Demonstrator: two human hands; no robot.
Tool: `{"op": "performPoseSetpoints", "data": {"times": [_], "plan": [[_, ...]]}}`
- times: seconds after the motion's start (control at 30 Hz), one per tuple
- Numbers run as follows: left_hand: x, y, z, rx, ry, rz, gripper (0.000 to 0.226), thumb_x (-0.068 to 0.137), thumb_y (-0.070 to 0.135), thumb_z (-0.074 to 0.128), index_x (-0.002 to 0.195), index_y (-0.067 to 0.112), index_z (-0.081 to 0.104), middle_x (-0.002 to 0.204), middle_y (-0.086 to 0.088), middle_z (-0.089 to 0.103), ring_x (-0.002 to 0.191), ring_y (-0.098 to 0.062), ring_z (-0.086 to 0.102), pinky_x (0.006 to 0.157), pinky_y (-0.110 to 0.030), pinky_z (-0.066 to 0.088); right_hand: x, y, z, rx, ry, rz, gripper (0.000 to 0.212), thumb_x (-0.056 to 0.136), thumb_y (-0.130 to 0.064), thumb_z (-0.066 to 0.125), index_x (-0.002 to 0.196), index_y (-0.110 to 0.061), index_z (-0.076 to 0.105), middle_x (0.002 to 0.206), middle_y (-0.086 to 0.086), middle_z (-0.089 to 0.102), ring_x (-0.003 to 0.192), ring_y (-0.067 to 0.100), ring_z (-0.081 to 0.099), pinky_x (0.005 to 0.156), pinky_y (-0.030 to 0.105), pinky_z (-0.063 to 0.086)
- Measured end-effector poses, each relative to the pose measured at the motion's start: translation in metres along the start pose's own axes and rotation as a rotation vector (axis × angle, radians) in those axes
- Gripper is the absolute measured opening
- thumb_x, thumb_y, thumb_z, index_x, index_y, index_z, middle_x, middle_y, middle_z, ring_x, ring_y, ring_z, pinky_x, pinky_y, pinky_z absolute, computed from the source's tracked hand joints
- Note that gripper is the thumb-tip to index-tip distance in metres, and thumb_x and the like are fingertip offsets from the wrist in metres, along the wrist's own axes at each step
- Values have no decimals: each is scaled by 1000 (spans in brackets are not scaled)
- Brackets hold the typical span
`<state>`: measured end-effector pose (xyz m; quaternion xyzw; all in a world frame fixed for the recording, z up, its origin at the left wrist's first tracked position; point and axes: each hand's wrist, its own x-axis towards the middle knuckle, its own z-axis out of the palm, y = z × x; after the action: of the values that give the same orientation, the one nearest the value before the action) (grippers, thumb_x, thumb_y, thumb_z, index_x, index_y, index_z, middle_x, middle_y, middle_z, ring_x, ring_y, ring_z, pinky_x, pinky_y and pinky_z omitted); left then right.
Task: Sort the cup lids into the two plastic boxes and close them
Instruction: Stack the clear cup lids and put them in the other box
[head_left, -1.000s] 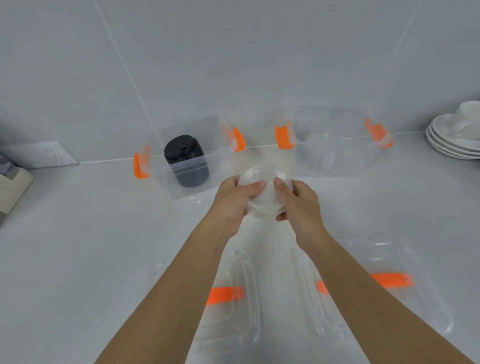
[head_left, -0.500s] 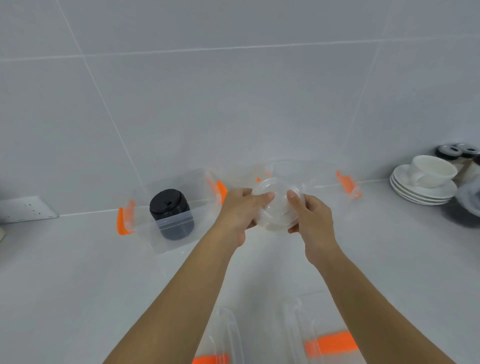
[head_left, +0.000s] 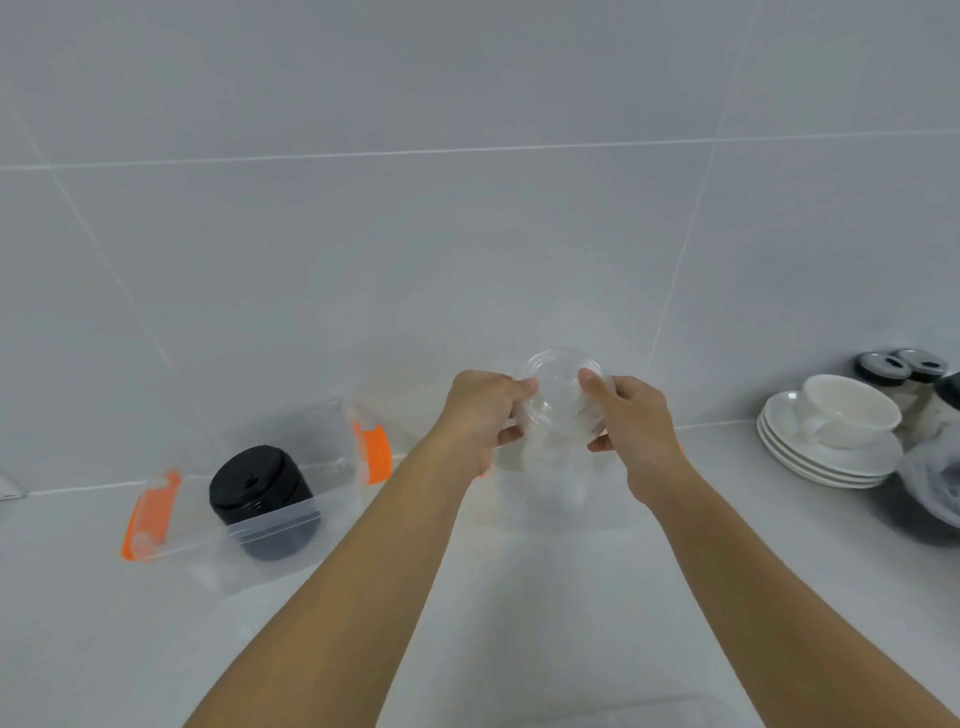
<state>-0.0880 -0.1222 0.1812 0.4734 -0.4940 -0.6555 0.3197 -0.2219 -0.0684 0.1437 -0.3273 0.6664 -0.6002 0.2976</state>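
A stack of clear cup lids is held up between both hands in the middle of the view. My left hand pinches its left rim and my right hand grips its right side. At the left stands an open clear plastic box with orange latches, and a stack of black cup lids sits inside it. The second clear box is mostly hidden behind my hands, with clear lids faintly showing in it.
White saucers with a cup stand at the right, with dark-capped jars behind them and a dark bowl at the right edge. A tiled wall runs right behind the boxes. A clear box lid's edge shows at the bottom.
The view has tilted upward, so the two box lids near me have nearly left the frame. Both hands have carried the clear lids farther away, over the right box.
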Motion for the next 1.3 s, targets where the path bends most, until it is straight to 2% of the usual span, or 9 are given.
{"op": "performPoseSetpoints", "data": {"times": [0.2,0.3,0.4,0.53,0.67,0.77,0.97,1.17,1.3], "plan": [[46,-6,27,154,51,-64,9,87,4,56,78,3,57,95,-17,61,87,-32,61,80,-44,57,52,18,-10,-161,-83,94,42,85,-38,56,85,4,58,80,10,58,71,23,55,66,34,48],[63,-16,33,220,61,-112,11,88,5,53,93,-1,60,93,-16,61,81,-30,60,77,-41,56,67,32,-11,-223,-121,150,31,83,-40,56,77,-10,51,78,8,51,70,22,48,67,33,41],[77,-27,37,278,62,-174,19,88,7,50,104,0,58,86,-12,59,69,-24,58,67,-35,56,78,45,-9,-259,-151,211,33,84,-39,56,69,-10,50,71,5,52,67,22,49,66,32,40],[89,-36,37,367,71,-242,16,89,6,46,99,2,57,85,-11,58,72,-25,58,66,-37,56,84,55,-5,-313,-230,302,31,84,-37,55,82,-7,61,70,2,62,68,21,54,64,31,44],[97,-42,38,452,48,-290,17,88,5,43,74,8,52,79,-10,57,73,-26,58,62,-34,52,90,65,-2,-365,-251,361,33,84,-39,54,93,-7,58,75,0,58,68,17,52,63,31,45],[102,-47,39,477,45,-306,20,88,3,43,70,9,50,85,-11,57,83,-29,57,69,-37,50,92,68,-1,-386,-265,383,36,85,-40,53,100,-7,56,86,3,58,79,21,54,60,30,45],[110,-58,41,497,37,-335,18,87,-2,48,71,7,51,77,-9,52,86,-29,54,82,-41,51,91,73,0,-438,-258,384,24,86,-32,54,75,-11,50,76,2,54,65,16,52,47,25,44],[118,-68,43,474,27,-309,9,88,2,48,82,7,52,94,-14,55,82,-28,52,82,-39,53,93,75,-2,-478,-255,390,25,88,-32,53,73,-14,45,74,-1,47,66,14,46,57,27,38],[121,-72,42,475,13,-308,9,88,7,50,94,5,56,95,-14,60,91,-31,59,84,-41,51,91,72,-1,-425,-323,485,23,88,-33,54,85,-11,48,79,-2,47,85,24,51,73,40,47]]}}
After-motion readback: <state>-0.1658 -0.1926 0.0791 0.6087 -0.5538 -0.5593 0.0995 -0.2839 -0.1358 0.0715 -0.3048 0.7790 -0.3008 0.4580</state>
